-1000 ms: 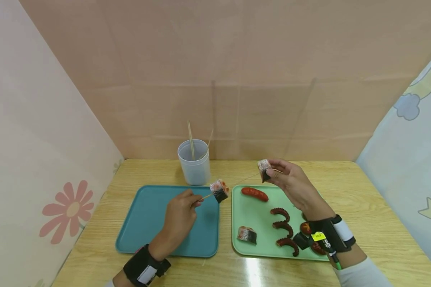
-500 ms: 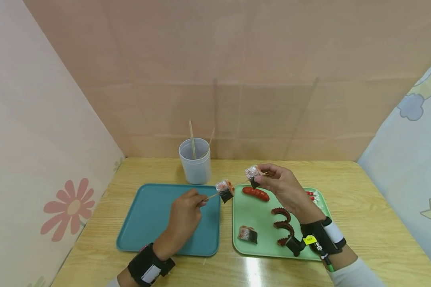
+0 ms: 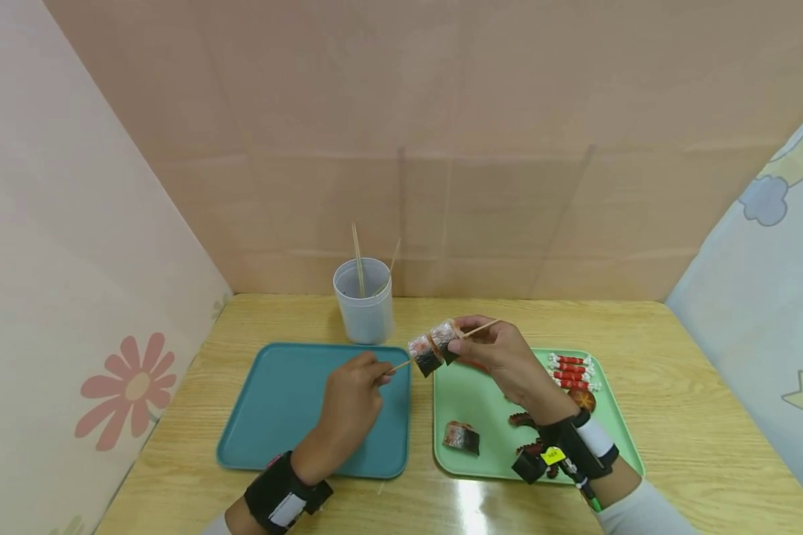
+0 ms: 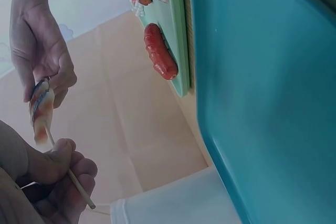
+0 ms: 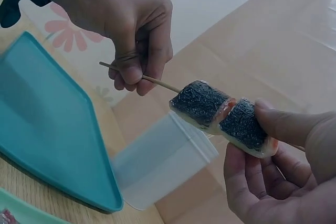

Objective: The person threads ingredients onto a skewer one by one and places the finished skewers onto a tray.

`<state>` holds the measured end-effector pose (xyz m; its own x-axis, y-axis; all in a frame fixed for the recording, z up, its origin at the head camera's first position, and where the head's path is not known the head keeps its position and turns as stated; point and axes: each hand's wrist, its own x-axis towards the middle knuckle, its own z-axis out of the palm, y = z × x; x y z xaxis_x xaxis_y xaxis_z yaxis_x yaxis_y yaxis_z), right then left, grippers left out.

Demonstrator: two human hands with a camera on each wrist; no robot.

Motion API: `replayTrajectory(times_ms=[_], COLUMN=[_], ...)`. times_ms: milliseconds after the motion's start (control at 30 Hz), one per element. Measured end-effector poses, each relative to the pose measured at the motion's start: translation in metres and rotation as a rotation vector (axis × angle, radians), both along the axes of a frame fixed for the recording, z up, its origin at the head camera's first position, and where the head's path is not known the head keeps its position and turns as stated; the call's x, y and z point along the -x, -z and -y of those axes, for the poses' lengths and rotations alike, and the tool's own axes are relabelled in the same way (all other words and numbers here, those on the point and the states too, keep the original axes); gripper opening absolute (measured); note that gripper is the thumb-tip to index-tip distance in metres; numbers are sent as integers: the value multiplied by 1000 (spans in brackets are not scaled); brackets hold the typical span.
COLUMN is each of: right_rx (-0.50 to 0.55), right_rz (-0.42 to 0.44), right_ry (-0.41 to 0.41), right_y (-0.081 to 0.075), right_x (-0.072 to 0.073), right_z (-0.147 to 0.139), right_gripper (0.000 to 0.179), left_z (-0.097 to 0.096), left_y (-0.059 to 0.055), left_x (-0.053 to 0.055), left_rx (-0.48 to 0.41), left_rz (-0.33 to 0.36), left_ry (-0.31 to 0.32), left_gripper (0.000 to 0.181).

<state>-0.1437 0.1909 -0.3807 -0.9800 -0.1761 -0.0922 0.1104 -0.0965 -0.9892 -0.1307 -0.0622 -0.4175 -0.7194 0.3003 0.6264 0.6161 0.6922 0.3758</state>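
Left hand (image 3: 351, 397) pinching skewer (image 5: 161, 84) near one end, likely steadying it. Right hand (image 3: 508, 362) pinching outer fish piece (image 5: 242, 123), presumably controlling its position. Inner fish piece (image 5: 199, 103) beside it, both riding skewer between hands.

No readable text; marks on yellow label (image 3: 552, 455) at right wrist strap (image 3: 575, 447) too small.

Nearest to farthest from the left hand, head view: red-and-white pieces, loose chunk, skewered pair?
1. Skewered pair, right of the left hand.
2. Loose chunk, near left on the green tray.
3. Red-and-white pieces, far right on it.
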Motion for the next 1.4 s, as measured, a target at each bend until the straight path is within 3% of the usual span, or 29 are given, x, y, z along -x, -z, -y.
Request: replayTrajectory(times_ms=[133,267,467,567,667,933,1033,1200,1400], right_rx=[-64,-298,-775,-893,-935,-925,-898,-761,-342], right_rz=[1,-14,-133,-158,-189,-229,-219,-165,-35], right_ry=[-28,-92,-325,-431,-475,-499,-461,-256,2], right_y=[3,12,43,58,66,67,65,55,30], right_x=[1,2,-5,-13,-18,-21,-20,-9,2], right_z=[0,-2,-4,-3,0,5,3,-9,-31], right_gripper=[44,60,47,39,30,33,30,24,47], left_z=[4,9,16,19,20,21,21,21,22], left_y=[1,-1,-1,-2,-3,-3,-4,-4,-5], left_x=[1,2,5,6,6,6,6,7,6], left_rx=[-13,-13,-12,-12,-10,-7,-9,-12,-18], left_rz=[12,12,5,-1,-7,-13,-6,4,-4], left_ry=[-1,-15,-51,-56,-56,-55,-57,-55,-47], left_gripper=[30,32,30,28,27,23,23,22,23])
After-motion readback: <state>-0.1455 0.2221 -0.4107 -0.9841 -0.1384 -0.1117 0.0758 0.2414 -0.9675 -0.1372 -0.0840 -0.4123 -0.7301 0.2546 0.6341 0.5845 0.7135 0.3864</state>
